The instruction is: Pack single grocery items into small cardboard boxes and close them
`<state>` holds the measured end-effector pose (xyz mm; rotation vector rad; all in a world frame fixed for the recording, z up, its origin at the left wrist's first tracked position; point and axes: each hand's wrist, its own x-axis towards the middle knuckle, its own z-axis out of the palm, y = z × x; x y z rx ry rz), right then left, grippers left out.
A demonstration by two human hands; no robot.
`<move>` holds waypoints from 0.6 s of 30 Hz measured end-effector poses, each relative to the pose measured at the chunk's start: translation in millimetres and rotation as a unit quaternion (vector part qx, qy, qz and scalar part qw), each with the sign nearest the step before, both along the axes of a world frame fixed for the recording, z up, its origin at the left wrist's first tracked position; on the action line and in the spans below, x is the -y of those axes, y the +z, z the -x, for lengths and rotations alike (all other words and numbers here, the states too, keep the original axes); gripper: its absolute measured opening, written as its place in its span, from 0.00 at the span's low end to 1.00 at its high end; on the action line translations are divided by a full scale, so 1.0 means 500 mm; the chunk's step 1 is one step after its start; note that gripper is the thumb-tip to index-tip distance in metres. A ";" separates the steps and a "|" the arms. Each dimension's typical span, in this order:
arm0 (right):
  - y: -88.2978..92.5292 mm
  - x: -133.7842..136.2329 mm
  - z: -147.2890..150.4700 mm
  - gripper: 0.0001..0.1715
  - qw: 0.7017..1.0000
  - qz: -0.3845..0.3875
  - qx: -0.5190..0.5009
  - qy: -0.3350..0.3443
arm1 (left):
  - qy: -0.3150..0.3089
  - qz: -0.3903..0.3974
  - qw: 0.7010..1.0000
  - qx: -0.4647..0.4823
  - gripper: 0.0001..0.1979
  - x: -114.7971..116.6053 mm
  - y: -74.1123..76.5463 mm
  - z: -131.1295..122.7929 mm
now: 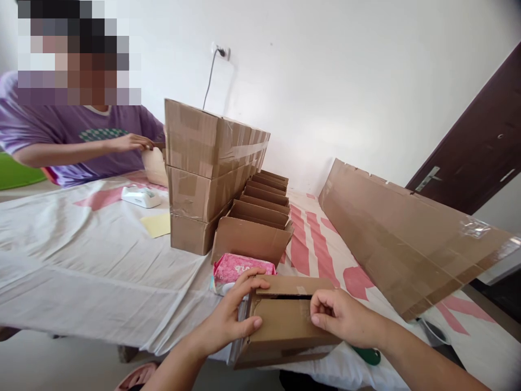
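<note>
A small brown cardboard box (285, 320) lies before me at the table's near edge, with a dark slit between its top flaps. My left hand (234, 315) rests on the box's left end, thumb and fingers spread over the top. At the right end of the slit, my right hand (336, 315) is closed, fingertips drawn together against the top; whatever they pinch is hidden. Just behind my left fingers sits a pink soft packet (240, 266). Beyond it runs a row of open cardboard boxes (252, 239) with raised flaps.
Taped boxes (193, 141) are stacked three high at centre-left. A large cardboard sheet (391, 233) leans along the right. A white tape dispenser (140, 196) and yellow paper (157, 225) lie left. Across the table, a person in a purple shirt (109, 130) handles a cardboard piece (154, 165).
</note>
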<state>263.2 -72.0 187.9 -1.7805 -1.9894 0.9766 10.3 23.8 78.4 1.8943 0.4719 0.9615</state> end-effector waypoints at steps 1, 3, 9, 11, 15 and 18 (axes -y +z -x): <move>0.001 0.004 0.006 0.02 0.999 -0.015 0.042 -0.001 | -0.003 0.002 1.000 0.003 0.32 0.000 -0.001 0.000; 0.001 0.006 0.018 0.04 0.991 -0.064 0.117 -0.002 | -0.009 0.021 1.000 0.014 0.37 0.002 -0.001 -0.002; -0.002 0.006 0.031 0.04 0.970 -0.145 0.195 0.026 | -0.020 0.067 0.997 0.040 0.44 0.005 -0.001 -0.007; 0.002 0.012 0.028 0.05 0.970 -0.150 0.184 0.049 | -0.021 0.066 0.997 0.041 0.42 0.004 -0.001 -0.007; 0.003 0.022 0.014 0.07 0.982 -0.167 0.072 0.053 | -0.025 0.060 0.997 0.052 0.39 0.004 -0.004 -0.007; -0.006 0.019 0.003 0.09 0.978 -0.205 0.037 -0.002 | -0.018 0.057 0.996 0.066 0.37 0.005 -0.009 -0.008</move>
